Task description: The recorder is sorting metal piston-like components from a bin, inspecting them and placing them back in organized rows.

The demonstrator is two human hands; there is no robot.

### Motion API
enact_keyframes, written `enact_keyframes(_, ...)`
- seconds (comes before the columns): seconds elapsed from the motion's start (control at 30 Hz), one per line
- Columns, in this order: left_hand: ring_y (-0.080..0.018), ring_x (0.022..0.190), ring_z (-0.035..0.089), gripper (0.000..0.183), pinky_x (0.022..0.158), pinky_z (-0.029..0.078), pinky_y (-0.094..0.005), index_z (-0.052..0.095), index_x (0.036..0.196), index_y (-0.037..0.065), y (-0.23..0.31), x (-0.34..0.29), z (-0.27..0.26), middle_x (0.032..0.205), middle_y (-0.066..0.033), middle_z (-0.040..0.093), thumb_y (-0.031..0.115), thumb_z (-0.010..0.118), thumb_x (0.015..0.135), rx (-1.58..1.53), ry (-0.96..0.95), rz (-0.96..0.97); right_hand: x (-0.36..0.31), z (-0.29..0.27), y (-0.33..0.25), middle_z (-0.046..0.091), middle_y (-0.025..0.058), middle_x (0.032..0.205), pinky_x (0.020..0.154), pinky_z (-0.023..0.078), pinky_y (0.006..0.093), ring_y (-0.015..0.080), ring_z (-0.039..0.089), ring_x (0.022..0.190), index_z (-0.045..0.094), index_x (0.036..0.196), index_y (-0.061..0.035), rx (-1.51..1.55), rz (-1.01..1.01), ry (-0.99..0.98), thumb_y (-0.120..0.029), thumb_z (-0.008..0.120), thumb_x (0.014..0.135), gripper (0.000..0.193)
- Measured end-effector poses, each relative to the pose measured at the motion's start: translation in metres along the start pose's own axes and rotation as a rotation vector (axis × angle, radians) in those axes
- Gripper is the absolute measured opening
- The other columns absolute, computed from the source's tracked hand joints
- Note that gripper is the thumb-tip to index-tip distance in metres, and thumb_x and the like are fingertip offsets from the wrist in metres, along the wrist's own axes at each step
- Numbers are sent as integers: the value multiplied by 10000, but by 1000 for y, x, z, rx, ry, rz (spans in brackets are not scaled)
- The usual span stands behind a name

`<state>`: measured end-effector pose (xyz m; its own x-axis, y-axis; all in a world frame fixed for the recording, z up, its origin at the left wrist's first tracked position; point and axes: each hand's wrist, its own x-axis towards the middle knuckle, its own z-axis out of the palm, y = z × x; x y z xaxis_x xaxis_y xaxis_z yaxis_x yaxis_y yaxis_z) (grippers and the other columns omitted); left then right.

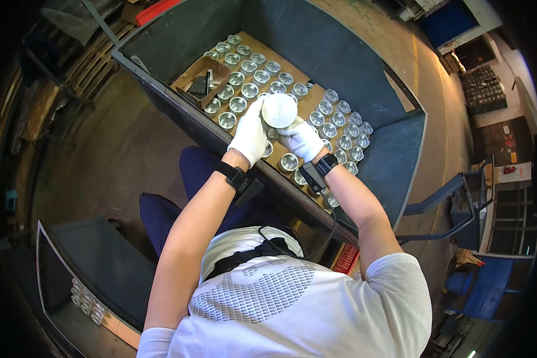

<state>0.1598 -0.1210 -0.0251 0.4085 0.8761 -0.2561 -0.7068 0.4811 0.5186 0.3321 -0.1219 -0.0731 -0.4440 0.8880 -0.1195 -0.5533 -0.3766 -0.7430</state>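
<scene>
Workshop floor [104, 140] is dim and brown left of the hands; wooden pallets [95, 65] stand farther out that way, and a yellow line [417, 56] runs along the ground well off to the right. Dark grey metal bin [316, 30] sits right under and beyond the hands, high walls at the far side, low front edge crossing below the wrists.

Left hand [249, 134] and right hand [303, 140], both in white gloves, grip one round metal piece [280, 110] between them, held up over the bin. Left fingers close on its left edge, right fingers on its lower right edge; some fingertips hidden behind it. Its flat, pale face is turned up to the camera, small faint marks on it.

Shiny metal cups [261, 76] stand in rows on cardboard [258, 43], beyond the hands and to both sides; a few show just below the gloves. Small open cardboard box [187, 76] is left of the left hand, inside the bin, with dark items in it, details too small to tell.

Black strap on each wrist; small black box [312, 178] by the right one, cable running toward the body. Second grey bin [104, 253] stands behind the left hand, near the left elbow, silvery parts [88, 301] stacked inside.
</scene>
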Motion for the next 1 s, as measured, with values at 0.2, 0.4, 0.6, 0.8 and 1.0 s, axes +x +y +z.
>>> enact_keyframes(0.2, -201, 1277, 571, 477, 1090, 443, -375, 527, 1423, 63, 3, -2, 0, 1373, -78, 611, 387, 367, 1111, 1, 51, -30, -3, 9, -1, 695, 106, 1225, 898, 554, 402, 228, 683, 1013, 600, 1353, -40, -45, -35, 80, 26, 715, 874, 497)
enact_keyframes(0.4, -177, 1252, 579, 450, 1064, 456, -357, 520, 1413, 63, 2, 0, -3, 1368, -62, 602, 370, 412, 1101, 31, 16, -22, -4, 7, -1, 681, 99, 1256, 914, 561, 396, 226, 681, 1044, 595, 1356, -45, -56, -43, 34, 20, 696, 895, 477)
enact_keyframes(0.6, -127, 1133, 620, 451, 945, 526, -311, 548, 1348, 47, -11, -8, 20, 1239, -39, 649, 280, 665, 980, 406, 106, 234, -10, 16, -11, 651, 60, 1330, 989, 554, 407, 228, 647, 1180, 543, 1418, -75, -67, 50, 74, 83, 667, 888, 567)
enact_keyframes(0.8, -126, 1064, 630, 467, 925, 521, -294, 576, 1315, 42, -7, -13, 16, 1197, -35, 659, 292, 727, 951, 475, 124, 251, -20, 33, -14, 666, 55, 1308, 985, 555, 388, 203, 660, 1149, 571, 1386, -68, -163, 37, 134, 63, 678, 893, 521)
enact_keyframes(1.0, -221, 1162, 596, 703, 916, 527, -377, 520, 1417, 57, -7, -4, 6, 1340, -115, 585, 626, 504, 1005, 462, 232, 162, -21, 20, -9, 703, 57, 1255, 980, 547, 363, 187, 672, 1129, 631, 1320, -61, -192, 26, 138, 46, 710, 876, 463)
